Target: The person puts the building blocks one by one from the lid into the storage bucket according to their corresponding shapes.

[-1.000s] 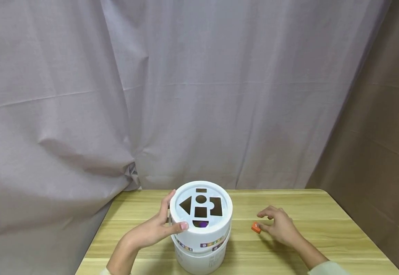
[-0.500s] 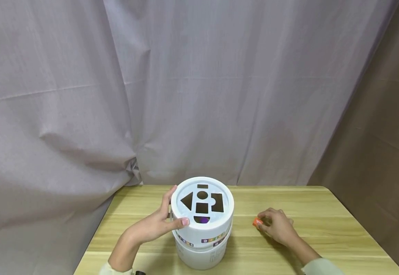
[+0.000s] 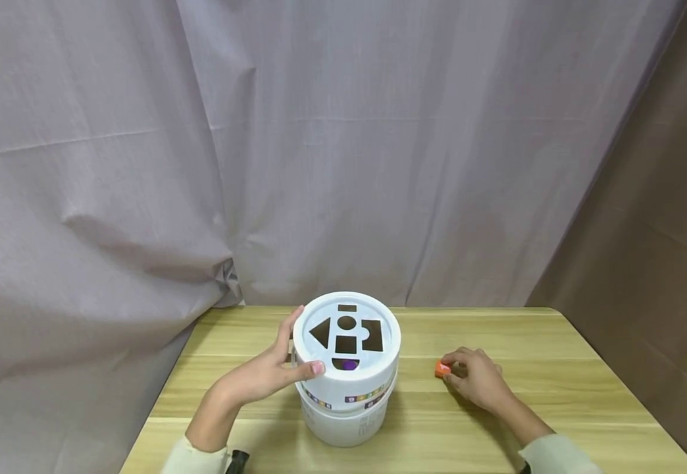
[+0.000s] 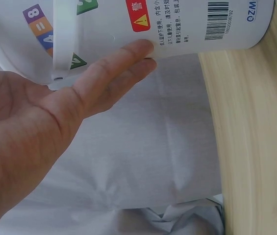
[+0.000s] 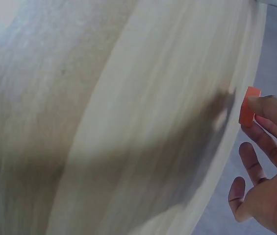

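1. Nearest, two pale sleeves enter at the lower edge of the head view, one on either side of the white bucket (image 3: 345, 382), which serves as the landmark here.
2. The bucket stands upright on the wooden table (image 3: 557, 408), toward the table's left half. Its body bears coloured number squares, a red warning label and a barcode, as the left wrist view shows.
3. The left hand (image 3: 263, 378) rests against the bucket's left side: the thumb lies on the front of the lid rim, and the fingers, nearly straight, lie along the far wall beside the bucket's white handle strap (image 4: 64, 41). The hand steadies the bucket rather than clasping it.
4. The lid (image 3: 346, 339) sits on top of the bucket and carries dark cut-outs: a triangle, a circle, squares, a small slot and a half-round opening, through which something purple shows.
5. The right hand (image 3: 476, 382) lies on the table to the right of the bucket, well apart from it. Its fingers are curled, and thumb and fingertip pinch a small orange block (image 3: 441, 370) on the side facing the bucket.
6. Farthest, behind the bucket and table, hangs a grey curtain (image 3: 260, 164); a brown curtain (image 3: 663, 230) hangs to its right.
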